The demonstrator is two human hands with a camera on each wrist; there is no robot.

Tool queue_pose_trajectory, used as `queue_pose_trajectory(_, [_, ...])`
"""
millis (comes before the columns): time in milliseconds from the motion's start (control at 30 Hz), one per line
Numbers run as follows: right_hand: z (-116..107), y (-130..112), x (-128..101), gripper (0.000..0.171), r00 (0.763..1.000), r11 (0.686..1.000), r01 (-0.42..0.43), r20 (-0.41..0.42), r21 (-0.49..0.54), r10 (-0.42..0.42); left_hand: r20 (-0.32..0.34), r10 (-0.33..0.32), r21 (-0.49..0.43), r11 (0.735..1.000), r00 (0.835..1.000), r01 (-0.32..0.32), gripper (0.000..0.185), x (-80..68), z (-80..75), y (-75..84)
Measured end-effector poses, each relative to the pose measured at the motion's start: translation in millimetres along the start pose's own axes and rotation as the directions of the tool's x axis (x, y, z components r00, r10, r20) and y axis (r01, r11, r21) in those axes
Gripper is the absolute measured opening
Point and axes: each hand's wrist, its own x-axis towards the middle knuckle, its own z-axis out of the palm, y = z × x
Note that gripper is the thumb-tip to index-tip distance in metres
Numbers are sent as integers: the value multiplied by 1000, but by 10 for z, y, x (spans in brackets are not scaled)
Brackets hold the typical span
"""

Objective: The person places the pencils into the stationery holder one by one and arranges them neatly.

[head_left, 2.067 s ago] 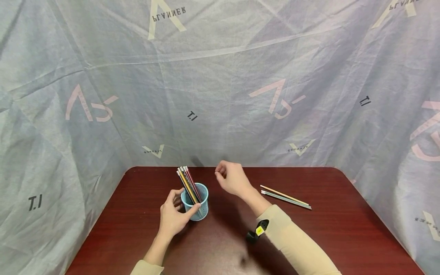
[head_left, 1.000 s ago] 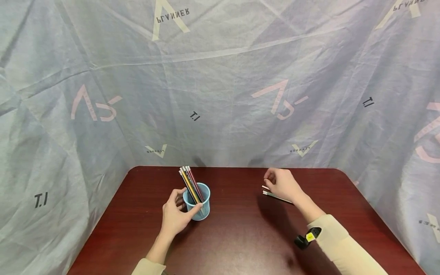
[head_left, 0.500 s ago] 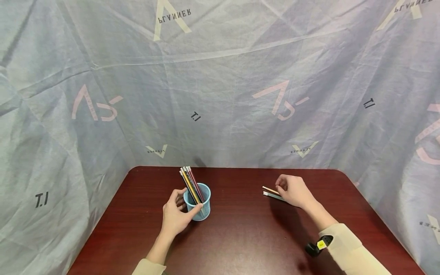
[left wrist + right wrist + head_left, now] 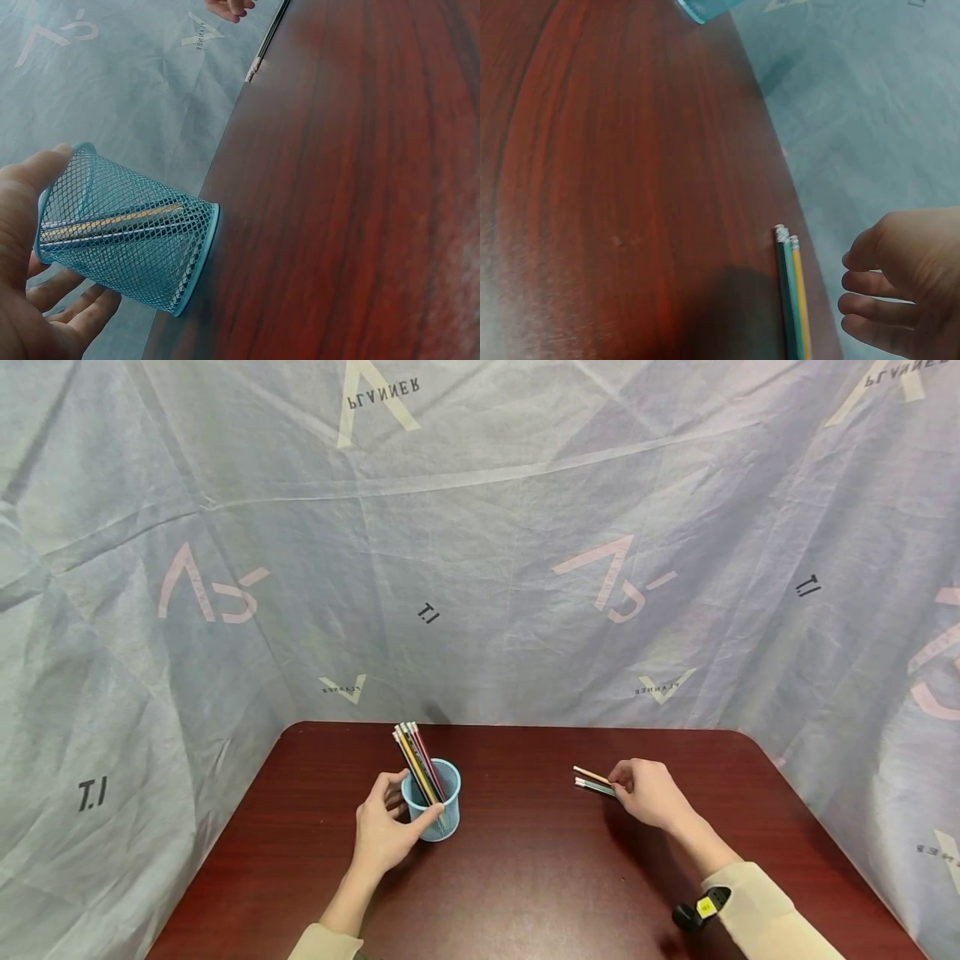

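Note:
My left hand grips a blue mesh cup that stands on the dark red table. The thumb and fingers wrap its wall. Several pencils lean inside the cup, eraser ends up. To the right, loose pencils lie side by side on the table. My right hand hovers over their near part. In the right wrist view its loosely curled fingers stay a little apart from a green and a yellow pencil.
A wrinkled grey-blue cloth with printed logos hangs behind and beside the table. The table's rounded far edge runs just behind the cup and pencils. A small black device sits on my right sleeve.
My right hand has moved from beside the cup to the right and down onto the loose pencils. The left hand and the cup have stayed put.

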Motion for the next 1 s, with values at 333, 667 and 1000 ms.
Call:
queue_pose_trajectory(333, [125, 83, -99, 9, 1000, 1000, -14, 19, -26, 15, 3, -7, -6, 1000, 1000, 7, 64, -1, 8, -8])
queue_pose_trajectory(667, [204, 126, -155, 9, 997, 1000, -2, 82, -28, 5, 3, -5, -1, 1000, 1000, 5, 65, -5, 4, -17])
queue_pose_trajectory(1000, [265, 156, -183, 13, 1000, 994, -15, -29, -104, 13, 4, -2, -7, 1000, 1000, 2, 64, -3, 5, -15])
